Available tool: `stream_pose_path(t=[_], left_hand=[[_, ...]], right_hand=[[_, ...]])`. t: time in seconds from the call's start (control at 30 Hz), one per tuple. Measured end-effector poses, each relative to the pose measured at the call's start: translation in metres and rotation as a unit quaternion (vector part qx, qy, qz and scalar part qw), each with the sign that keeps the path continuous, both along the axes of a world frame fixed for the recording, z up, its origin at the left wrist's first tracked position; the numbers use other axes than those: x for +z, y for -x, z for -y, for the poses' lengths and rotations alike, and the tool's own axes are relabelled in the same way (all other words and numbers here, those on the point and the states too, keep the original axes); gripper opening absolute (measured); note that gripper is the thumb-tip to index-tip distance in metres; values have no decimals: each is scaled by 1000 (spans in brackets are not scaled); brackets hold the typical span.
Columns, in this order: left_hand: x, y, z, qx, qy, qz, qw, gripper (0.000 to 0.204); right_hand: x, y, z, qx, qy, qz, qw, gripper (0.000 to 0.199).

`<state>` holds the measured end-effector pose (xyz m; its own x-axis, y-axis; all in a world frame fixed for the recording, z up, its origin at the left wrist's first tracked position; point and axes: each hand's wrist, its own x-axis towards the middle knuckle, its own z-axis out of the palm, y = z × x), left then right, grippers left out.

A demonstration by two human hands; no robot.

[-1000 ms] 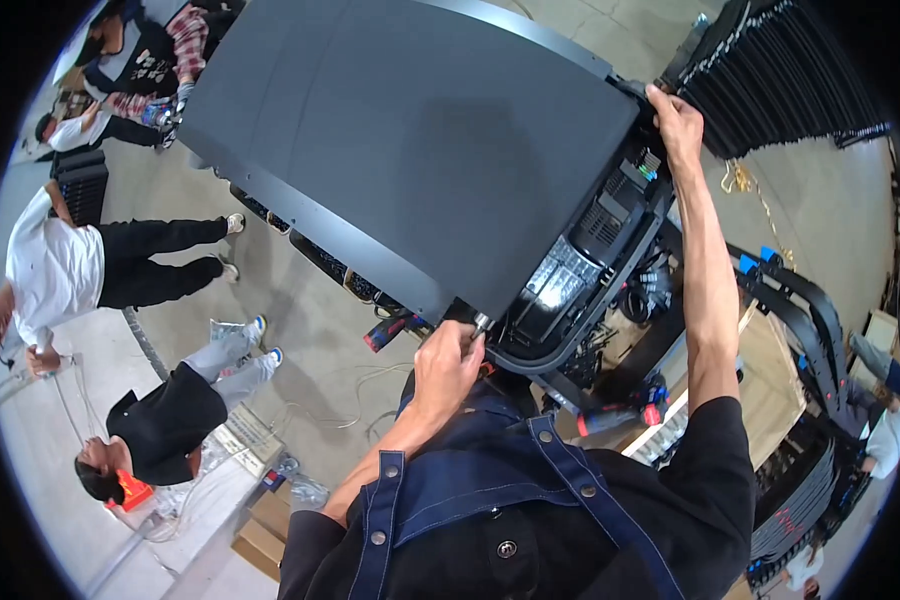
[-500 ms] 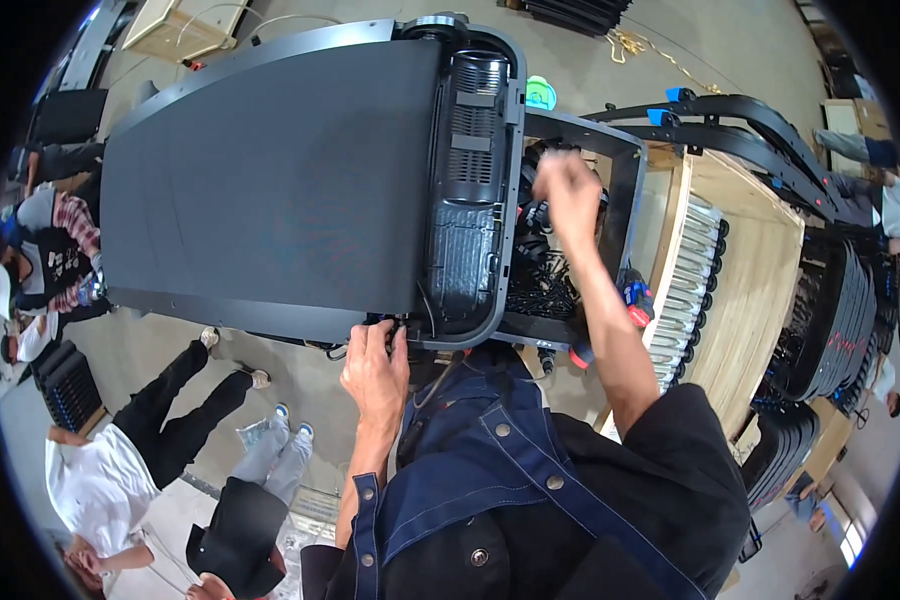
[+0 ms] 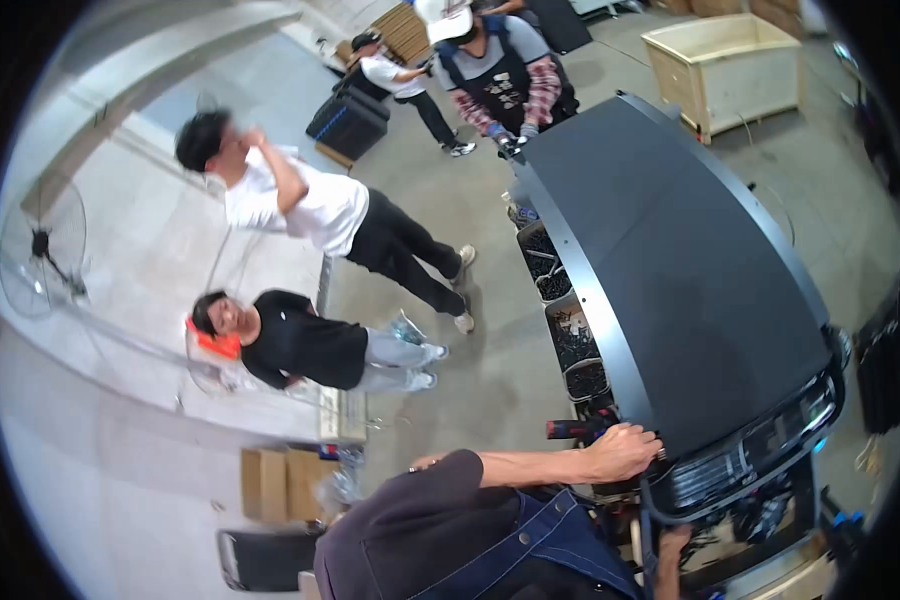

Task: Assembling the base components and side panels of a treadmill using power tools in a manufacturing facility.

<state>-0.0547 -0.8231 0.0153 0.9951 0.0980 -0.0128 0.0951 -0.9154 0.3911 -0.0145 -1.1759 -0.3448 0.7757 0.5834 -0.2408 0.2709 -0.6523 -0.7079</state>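
A treadmill (image 3: 690, 260) with a wide black belt stretches away in front of me. My left hand (image 3: 625, 452) is at its near left corner with the fingers curled in; something small shows by the fingertips, too small to name. Just left of that hand lies a red-and-black tool (image 3: 568, 429), perhaps a power driver. The ribbed motor bay (image 3: 710, 480) spans the treadmill's near end. Low in the picture my right hand (image 3: 675, 540) reaches to the dark tray of black parts (image 3: 760, 515) beyond the bay; its fingers are not clear.
Bins of small black parts (image 3: 575, 335) line the treadmill's left side. A co-worker in plaid sleeves (image 3: 500, 90) has gloved hands at the far end. Two people (image 3: 310, 215) stand to the left. A wooden crate (image 3: 725, 75) sits far right, cardboard boxes (image 3: 285, 480) lower left.
The view has swung to the left, so the treadmill now appears at the right. My left hand stays at the treadmill's corner. My right hand has lowered from above the tray.
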Motion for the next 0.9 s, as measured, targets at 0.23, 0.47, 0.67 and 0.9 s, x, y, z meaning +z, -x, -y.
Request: stream_pose_path(t=[0.23, 0.47, 0.67, 0.9], left_hand=[[12, 15, -28, -64, 138, 42, 988, 16], [33, -11, -85, -69, 269, 74, 958, 24], [34, -55, -101, -223, 213, 55, 950, 15], [33, -87, -59, -584, 36, 67, 808, 33]], right_hand=[[50, -22, 3, -268, 34, 33, 962, 37], [311, -38, -86, -609, -444, -183, 632, 28], [332, 36, -131, -582, -517, -269, 567, 24], [374, 77, -175, -372, -158, -41, 914, 21]])
